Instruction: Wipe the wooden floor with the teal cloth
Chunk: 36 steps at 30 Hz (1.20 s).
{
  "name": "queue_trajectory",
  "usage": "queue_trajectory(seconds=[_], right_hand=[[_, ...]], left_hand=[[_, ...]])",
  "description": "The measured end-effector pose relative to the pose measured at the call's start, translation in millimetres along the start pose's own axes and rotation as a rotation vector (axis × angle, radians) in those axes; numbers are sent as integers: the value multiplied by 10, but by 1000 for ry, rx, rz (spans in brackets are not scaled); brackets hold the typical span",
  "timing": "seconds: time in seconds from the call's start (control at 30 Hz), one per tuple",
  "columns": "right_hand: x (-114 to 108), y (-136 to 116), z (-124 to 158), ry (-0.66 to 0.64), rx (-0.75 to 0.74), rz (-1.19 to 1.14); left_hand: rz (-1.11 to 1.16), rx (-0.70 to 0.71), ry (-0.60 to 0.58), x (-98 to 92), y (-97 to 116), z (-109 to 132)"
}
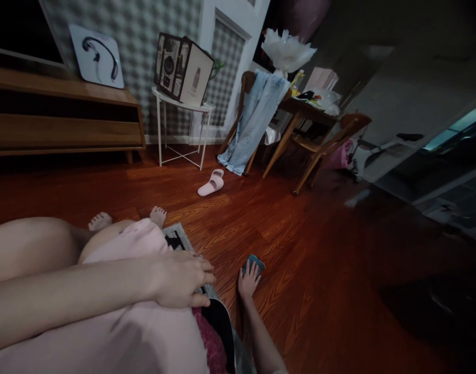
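My left hand (183, 278) rests palm down across the pink cloth (144, 324) over my lap, its fingers a little bent and the thumb apart. My right hand (249, 283) reaches down to the wooden floor and lies with spread fingers on a small teal item (257, 264), which looks like a folded cloth or a phone; the palm partly covers it. Beneath my left hand, the edge of a grey and black patterned mat (179, 236) shows, along with dark red fabric (212, 343).
A pink slipper (211, 183) lies on the floor ahead. Behind it are a white side table (183, 98) with a box, a chair with blue jeans (253, 119), a cluttered dining table (308, 110), another wooden chair (319, 145) and a low wooden cabinet (66, 130).
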State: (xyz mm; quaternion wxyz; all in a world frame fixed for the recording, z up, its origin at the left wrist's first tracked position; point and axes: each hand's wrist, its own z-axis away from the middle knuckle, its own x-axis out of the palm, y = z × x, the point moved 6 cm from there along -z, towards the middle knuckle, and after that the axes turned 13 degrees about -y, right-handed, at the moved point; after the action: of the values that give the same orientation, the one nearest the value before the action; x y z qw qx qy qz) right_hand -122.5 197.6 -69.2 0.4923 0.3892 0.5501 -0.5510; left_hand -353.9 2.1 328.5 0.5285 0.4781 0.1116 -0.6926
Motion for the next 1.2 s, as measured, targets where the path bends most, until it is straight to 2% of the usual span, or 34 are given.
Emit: queue_trajectory(seconds=[0.1,0.23,0.3,0.4,0.5,0.6,0.67,0.73,0.83,0.9,1.07,1.13,1.2], right_hand=[[90,-324,99,-25,-111,11],[151,-626,416,-86,-410,67],[140,-618,590,-118,-549,104],[93,-360,741,-163,-636,156],[26,88,685,-166,-545,182],[-60,521,463,-105,-324,159],[-102,697,282,-61,-158,128],[-115,742,121,-28,-17,93],[-73,568,-20,9,84,44],[-12,336,-20,24,51,25],[146,-281,286,-13,-261,39],[171,-393,458,-48,-385,62],[164,-377,603,-79,-488,89]], left_hand=[[-7,6,4,-3,9,3],[-5,16,20,-11,19,18],[-6,19,21,-14,22,26],[-17,7,7,-7,12,30],[-21,3,2,1,-1,28],[-21,2,-10,17,-10,14],[-21,-5,-21,25,-13,1],[-17,-10,-28,23,-9,-11],[-18,-18,-41,9,8,-17],[-29,-21,-40,0,16,-14],[-42,15,18,5,3,-5],[-26,25,30,15,-15,-2],[-1,24,31,15,-29,5]])
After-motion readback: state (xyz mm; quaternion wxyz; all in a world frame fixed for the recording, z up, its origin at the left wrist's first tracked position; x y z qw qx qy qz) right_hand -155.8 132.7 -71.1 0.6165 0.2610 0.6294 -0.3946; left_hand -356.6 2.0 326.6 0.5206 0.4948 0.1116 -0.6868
